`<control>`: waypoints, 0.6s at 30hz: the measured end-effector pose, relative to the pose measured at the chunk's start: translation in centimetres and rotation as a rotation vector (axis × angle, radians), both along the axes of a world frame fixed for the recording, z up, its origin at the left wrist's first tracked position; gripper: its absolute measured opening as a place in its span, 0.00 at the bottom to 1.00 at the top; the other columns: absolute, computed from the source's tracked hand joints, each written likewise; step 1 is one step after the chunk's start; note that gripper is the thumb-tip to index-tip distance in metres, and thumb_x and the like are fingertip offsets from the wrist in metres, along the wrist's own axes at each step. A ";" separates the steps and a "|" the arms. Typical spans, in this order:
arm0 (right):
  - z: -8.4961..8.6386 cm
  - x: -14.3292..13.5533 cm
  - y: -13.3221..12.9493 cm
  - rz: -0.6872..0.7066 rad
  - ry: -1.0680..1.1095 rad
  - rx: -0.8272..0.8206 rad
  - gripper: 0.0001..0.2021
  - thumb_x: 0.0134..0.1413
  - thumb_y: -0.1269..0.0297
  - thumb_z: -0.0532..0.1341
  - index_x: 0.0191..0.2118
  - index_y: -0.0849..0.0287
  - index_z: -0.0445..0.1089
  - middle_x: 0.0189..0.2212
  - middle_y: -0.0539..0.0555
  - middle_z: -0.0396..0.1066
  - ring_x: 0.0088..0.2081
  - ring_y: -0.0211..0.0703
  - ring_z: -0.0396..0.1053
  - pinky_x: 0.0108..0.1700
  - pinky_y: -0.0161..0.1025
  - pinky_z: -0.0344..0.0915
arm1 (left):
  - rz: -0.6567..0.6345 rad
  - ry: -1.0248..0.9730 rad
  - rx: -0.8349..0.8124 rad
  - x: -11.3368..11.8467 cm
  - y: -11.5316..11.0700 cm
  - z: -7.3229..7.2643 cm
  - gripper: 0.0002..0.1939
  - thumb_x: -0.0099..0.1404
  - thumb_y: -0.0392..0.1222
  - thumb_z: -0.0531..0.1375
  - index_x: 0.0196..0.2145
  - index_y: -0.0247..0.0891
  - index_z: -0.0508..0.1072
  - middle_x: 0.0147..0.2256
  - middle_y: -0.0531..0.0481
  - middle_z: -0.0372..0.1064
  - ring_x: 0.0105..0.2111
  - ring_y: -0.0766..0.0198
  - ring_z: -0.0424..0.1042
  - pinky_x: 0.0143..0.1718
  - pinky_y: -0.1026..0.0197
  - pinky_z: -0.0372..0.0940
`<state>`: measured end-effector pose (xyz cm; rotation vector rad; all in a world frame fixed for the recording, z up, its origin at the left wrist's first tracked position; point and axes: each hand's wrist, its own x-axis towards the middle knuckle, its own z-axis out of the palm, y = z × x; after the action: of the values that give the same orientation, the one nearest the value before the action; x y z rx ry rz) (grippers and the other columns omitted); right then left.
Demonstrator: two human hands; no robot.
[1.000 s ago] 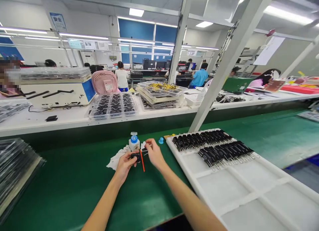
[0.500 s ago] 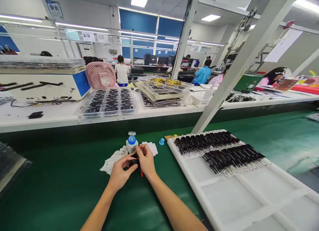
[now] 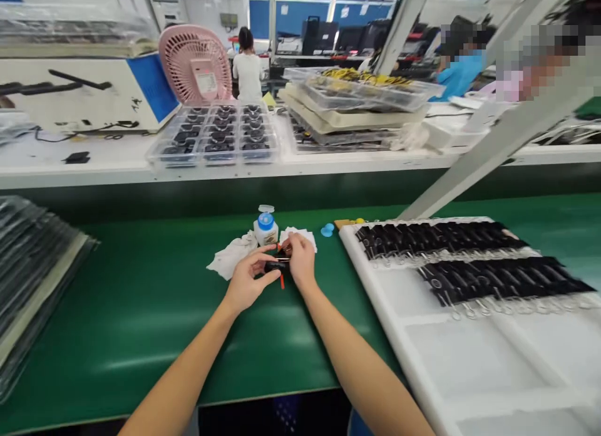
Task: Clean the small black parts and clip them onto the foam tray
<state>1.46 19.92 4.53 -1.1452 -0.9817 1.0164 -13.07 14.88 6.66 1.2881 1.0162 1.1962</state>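
Note:
My left hand is closed around a small black rounded part, held just above the green table. Close against it, my right hand has its fingers pinched together. A thin shiny line runs between the two hands, too small to name. A red strip sticks out below the black part, and a bit of orange-red shows by the right fingertips. Right behind the hands stands a small white bottle with a blue top, its flip lid up. A crumpled white cloth lies to its left, white paper pieces to its right.
A white divided tray on the right holds rows of black parts with metal loops. A small blue object lies near it. Stacked trays stand at left. The raised shelf carries a pink fan and clear boxes.
My view has tilted down and moved closer to the bench, so the table's front edge now shows. Both hands stay together at the black part, with the right fingers slightly shifted.

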 end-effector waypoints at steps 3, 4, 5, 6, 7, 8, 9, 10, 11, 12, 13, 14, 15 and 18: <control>-0.9 0.8 0.8 -0.087 0.026 -0.051 0.23 0.55 0.43 0.56 0.20 0.57 0.63 0.19 0.50 0.62 0.23 0.41 0.60 0.28 0.38 0.56 | 0.091 -0.148 -0.110 0.1 0.1 0.3 0.22 0.48 0.48 0.77 0.37 0.34 0.78 0.45 0.40 0.76 0.37 0.55 0.77 0.36 0.56 0.76; -1.1 1.0 1.0 -0.120 0.021 -0.080 0.23 0.55 0.43 0.56 0.20 0.56 0.61 0.19 0.50 0.61 0.23 0.41 0.59 0.28 0.38 0.56 | 0.121 -0.175 -0.142 0.0 0.2 0.3 0.23 0.47 0.48 0.77 0.37 0.34 0.78 0.40 0.41 0.77 0.35 0.56 0.77 0.36 0.57 0.76; -1.3 1.1 1.1 -0.149 0.008 -0.115 0.23 0.55 0.43 0.57 0.19 0.56 0.60 0.18 0.49 0.60 0.23 0.41 0.58 0.27 0.38 0.55 | 0.148 -0.193 -0.170 -0.1 0.3 0.3 0.25 0.46 0.48 0.78 0.38 0.33 0.78 0.37 0.42 0.77 0.33 0.57 0.77 0.36 0.56 0.76; -1.3 1.2 1.1 -0.167 -0.007 -0.157 0.24 0.55 0.43 0.57 0.18 0.56 0.59 0.17 0.49 0.58 0.22 0.42 0.58 0.27 0.38 0.55 | 0.168 -0.202 -0.195 -0.2 0.4 0.3 0.26 0.45 0.48 0.78 0.38 0.32 0.78 0.35 0.43 0.77 0.32 0.57 0.77 0.37 0.56 0.76; -1.3 1.2 1.1 -0.171 -0.019 -0.202 0.24 0.56 0.44 0.57 0.17 0.55 0.58 0.17 0.49 0.58 0.22 0.42 0.58 0.27 0.39 0.55 | 0.184 -0.204 -0.216 -0.4 0.5 0.2 0.26 0.44 0.48 0.78 0.38 0.32 0.78 0.34 0.43 0.77 0.32 0.58 0.77 0.37 0.57 0.76; -1.2 1.2 1.1 -0.170 -0.029 -0.245 0.25 0.57 0.44 0.57 0.17 0.55 0.58 0.16 0.49 0.57 0.22 0.42 0.58 0.27 0.39 0.55 | 0.192 -0.204 -0.230 -0.5 0.6 0.1 0.27 0.44 0.48 0.79 0.38 0.31 0.78 0.34 0.43 0.77 0.31 0.58 0.76 0.37 0.57 0.76; -1.0 1.2 1.0 -0.170 -0.038 -0.281 0.25 0.58 0.45 0.57 0.17 0.55 0.57 0.16 0.49 0.57 0.22 0.42 0.58 0.26 0.39 0.55 | 0.193 -0.198 -0.239 -0.6 0.7 0.1 0.27 0.43 0.48 0.79 0.38 0.31 0.78 0.34 0.43 0.77 0.30 0.59 0.76 0.37 0.57 0.76; -0.9 1.2 1.0 -0.171 -0.043 -0.308 0.25 0.59 0.46 0.57 0.17 0.55 0.56 0.16 0.49 0.57 0.21 0.42 0.57 0.26 0.40 0.55 | 0.183 -0.186 -0.242 -0.6 0.7 0.0 0.27 0.43 0.48 0.79 0.38 0.31 0.78 0.34 0.43 0.77 0.29 0.59 0.76 0.36 0.58 0.75; -0.7 1.1 0.9 -0.173 -0.049 -0.324 0.25 0.60 0.47 0.57 0.16 0.55 0.56 0.16 0.49 0.57 0.21 0.42 0.57 0.26 0.40 0.55 | 0.165 -0.168 -0.242 -0.6 0.8 0.0 0.27 0.43 0.48 0.79 0.38 0.31 0.78 0.34 0.43 0.78 0.29 0.59 0.76 0.35 0.58 0.75; -0.5 1.1 0.8 -0.176 -0.055 -0.328 0.25 0.60 0.47 0.57 0.16 0.55 0.56 0.16 0.49 0.57 0.21 0.42 0.57 0.26 0.40 0.55 | 0.143 -0.149 -0.239 -0.6 0.7 0.0 0.26 0.44 0.47 0.79 0.38 0.31 0.79 0.34 0.43 0.78 0.29 0.59 0.76 0.35 0.58 0.75; -0.4 1.1 0.8 -0.179 -0.065 -0.325 0.25 0.60 0.48 0.58 0.16 0.55 0.56 0.16 0.49 0.58 0.21 0.42 0.57 0.25 0.39 0.55 | 0.123 -0.130 -0.235 -0.6 0.7 0.0 0.26 0.44 0.47 0.78 0.37 0.31 0.79 0.34 0.42 0.78 0.28 0.59 0.76 0.35 0.58 0.74; -0.3 1.0 0.8 -0.175 -0.075 -0.323 0.26 0.60 0.48 0.58 0.16 0.55 0.56 0.16 0.49 0.58 0.21 0.42 0.57 0.25 0.39 0.55 | 0.110 -0.111 -0.230 -0.5 0.7 0.0 0.25 0.44 0.47 0.78 0.37 0.32 0.79 0.34 0.43 0.78 0.28 0.60 0.76 0.35 0.59 0.74; -0.2 1.0 0.8 -0.166 -0.084 -0.323 0.26 0.61 0.48 0.58 0.17 0.55 0.56 0.16 0.49 0.58 0.21 0.42 0.57 0.25 0.39 0.55 | 0.102 -0.096 -0.225 -0.4 0.6 0.0 0.24 0.44 0.47 0.78 0.36 0.32 0.79 0.33 0.43 0.78 0.28 0.60 0.76 0.35 0.59 0.74; -0.3 0.8 0.8 -0.134 -0.093 -0.337 0.26 0.61 0.48 0.59 0.17 0.55 0.55 0.16 0.48 0.57 0.21 0.42 0.56 0.25 0.39 0.54 | 0.108 -0.076 -0.211 -0.2 0.5 -0.1 0.23 0.44 0.46 0.78 0.35 0.33 0.78 0.31 0.45 0.77 0.28 0.60 0.76 0.35 0.59 0.74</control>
<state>2.28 20.73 4.19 -1.5270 -0.8114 1.0526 -13.25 15.38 6.61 1.0270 1.1353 1.1758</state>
